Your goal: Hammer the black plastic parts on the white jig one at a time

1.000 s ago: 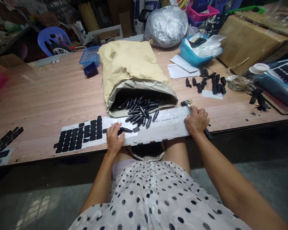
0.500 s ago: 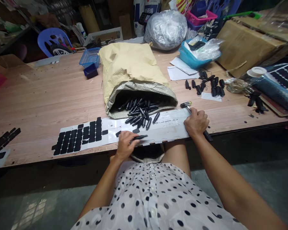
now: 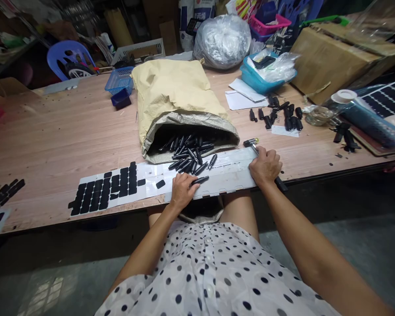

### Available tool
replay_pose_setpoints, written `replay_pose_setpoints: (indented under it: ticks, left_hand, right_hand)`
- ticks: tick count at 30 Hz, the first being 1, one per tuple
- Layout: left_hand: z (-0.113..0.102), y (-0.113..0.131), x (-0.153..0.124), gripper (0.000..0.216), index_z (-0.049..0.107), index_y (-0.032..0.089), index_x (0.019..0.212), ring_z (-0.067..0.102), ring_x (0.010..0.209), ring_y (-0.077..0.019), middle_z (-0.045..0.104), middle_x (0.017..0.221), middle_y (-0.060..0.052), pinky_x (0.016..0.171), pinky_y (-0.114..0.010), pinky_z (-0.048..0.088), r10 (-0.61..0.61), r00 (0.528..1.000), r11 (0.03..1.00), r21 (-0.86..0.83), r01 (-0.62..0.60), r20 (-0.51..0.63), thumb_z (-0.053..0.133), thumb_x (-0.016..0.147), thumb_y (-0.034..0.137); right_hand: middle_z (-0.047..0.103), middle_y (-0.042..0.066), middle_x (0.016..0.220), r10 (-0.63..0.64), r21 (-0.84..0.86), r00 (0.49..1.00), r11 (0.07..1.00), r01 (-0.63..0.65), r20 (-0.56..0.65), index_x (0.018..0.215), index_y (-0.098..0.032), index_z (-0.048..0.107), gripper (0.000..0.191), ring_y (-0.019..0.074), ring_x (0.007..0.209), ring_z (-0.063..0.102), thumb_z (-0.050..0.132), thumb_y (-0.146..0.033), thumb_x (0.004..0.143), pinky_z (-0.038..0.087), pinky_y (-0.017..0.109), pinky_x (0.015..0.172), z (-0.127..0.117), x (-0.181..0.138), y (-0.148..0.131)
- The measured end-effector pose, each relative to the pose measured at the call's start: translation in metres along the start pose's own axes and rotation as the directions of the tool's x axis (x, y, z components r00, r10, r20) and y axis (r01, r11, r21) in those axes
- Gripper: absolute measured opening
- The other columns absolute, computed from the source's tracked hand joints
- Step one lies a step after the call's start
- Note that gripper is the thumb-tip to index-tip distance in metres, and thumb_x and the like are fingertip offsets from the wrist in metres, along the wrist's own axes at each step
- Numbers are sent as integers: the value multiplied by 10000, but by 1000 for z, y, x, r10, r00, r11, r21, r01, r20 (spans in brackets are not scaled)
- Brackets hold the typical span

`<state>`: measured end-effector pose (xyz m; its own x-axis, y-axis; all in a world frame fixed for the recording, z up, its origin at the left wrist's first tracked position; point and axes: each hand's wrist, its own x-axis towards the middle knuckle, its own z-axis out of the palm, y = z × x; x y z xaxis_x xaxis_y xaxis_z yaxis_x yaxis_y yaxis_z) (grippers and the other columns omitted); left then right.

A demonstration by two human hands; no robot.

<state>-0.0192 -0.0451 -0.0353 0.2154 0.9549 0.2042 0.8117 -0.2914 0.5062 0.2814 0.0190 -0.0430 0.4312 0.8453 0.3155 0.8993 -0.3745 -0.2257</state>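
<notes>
My left hand (image 3: 183, 192) rests over the near edge of a grey-white board (image 3: 230, 177), its fingers closed around a slim black pen-shaped part (image 3: 201, 179) that points right. A pile of similar black parts (image 3: 188, 157) spills from the mouth of a large yellow paper sack (image 3: 174, 85) just beyond. My right hand (image 3: 266, 165) grips the handle of a small hammer (image 3: 250, 142) at the board's right end; its head has a yellow tip. Left of my left hand lies a single black rounded patch (image 3: 160, 184), beside a sheet of black patches (image 3: 94, 193).
At the right are several black fittings (image 3: 292, 118), a clear jar (image 3: 321, 115), a turquoise basket (image 3: 266, 77) and a cardboard box (image 3: 332, 61). Blue baskets (image 3: 120, 81) stand left of the sack. A second open sack (image 3: 202, 210) sits below the table edge.
My left hand has shifted right with the black pen-shaped part, covering a patch that showed beside it. My right hand keeps its hold on the hammer. The view has shifted slightly.
</notes>
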Motion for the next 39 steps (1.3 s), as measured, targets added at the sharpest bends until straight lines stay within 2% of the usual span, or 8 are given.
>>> replay_pose_setpoints:
  ticks: [7, 11, 16, 19, 23, 29, 35, 39]
  left_hand:
    - [8, -2, -3, 257, 793, 292, 1111, 579, 988, -264, 717, 983, -50, 897, -418, 480, -37, 999, 999, -29, 36, -25, 794, 868, 378]
    - [9, 0, 2, 196, 800, 295, 1061, 576, 975, -261, 716, 967, -47, 882, -414, 479, -68, 998, 996, -51, 67, -11, 778, 880, 368]
    - [5, 10, 7, 179, 809, 317, 1025, 570, 998, -261, 714, 958, -28, 914, -415, 467, -170, 984, 982, -76, 174, 58, 810, 847, 340]
    - [3, 16, 9, 184, 808, 327, 1013, 568, 1010, -258, 722, 950, -16, 929, -410, 457, -207, 975, 972, -93, 214, 81, 831, 830, 327]
    - [2, 17, 9, 172, 805, 313, 980, 571, 1002, -254, 728, 929, -13, 926, -403, 452, -203, 977, 972, -104, 209, 65, 850, 813, 313]
    - [3, 15, 10, 187, 819, 320, 998, 566, 1004, -247, 716, 956, -15, 934, -400, 452, -200, 977, 969, -131, 209, 78, 840, 816, 285]
    - [1, 15, 13, 182, 824, 337, 997, 550, 1002, -246, 700, 933, -9, 930, -400, 454, -209, 972, 961, -163, 225, 111, 823, 826, 276]
    - [-1, 18, 14, 134, 828, 327, 962, 554, 1005, -248, 695, 912, -13, 946, -407, 454, -234, 964, 953, -166, 253, 126, 807, 839, 278]
  right_hand:
    - [565, 127, 1102, 50, 87, 991, 994, -61, 121, 1283, -241, 671, 402, 274, 983, 502, 477, -204, 932, 364, 354, 771, -13, 10, 3]
    - [597, 99, 1016, 114, 278, 981, 948, -154, 155, 1303, -213, 657, 433, 248, 918, 532, 428, -215, 936, 412, 351, 776, -31, 3, 9]
    - [664, 65, 1014, -57, 624, 994, 782, -15, 96, 1352, -207, 612, 432, 210, 852, 578, 474, -384, 982, 503, 355, 799, -64, -62, 0]
    - [705, 74, 1060, -244, 713, 966, 692, 110, 88, 1298, -230, 665, 383, 214, 896, 627, 513, -394, 987, 545, 363, 833, -77, -107, -16]
    - [724, 90, 1067, -420, 729, 905, 643, 237, 75, 1306, -247, 701, 374, 228, 959, 671, 490, -328, 1008, 570, 370, 872, -76, -139, -34]
    - [665, 59, 920, -468, 712, 880, 645, 277, 82, 1371, -259, 691, 429, 201, 847, 639, 457, -236, 1013, 557, 314, 772, -67, -141, -48]
    - [606, 34, 862, -501, 700, 865, 610, 371, -23, 1366, -274, 703, 425, 167, 783, 606, 447, -212, 1033, 534, 270, 739, -73, -140, -58]
    - [589, 27, 842, -544, 632, 839, 654, 416, 11, 1344, -279, 723, 441, 154, 733, 603, 439, -183, 1020, 499, 244, 653, -69, -143, -59]
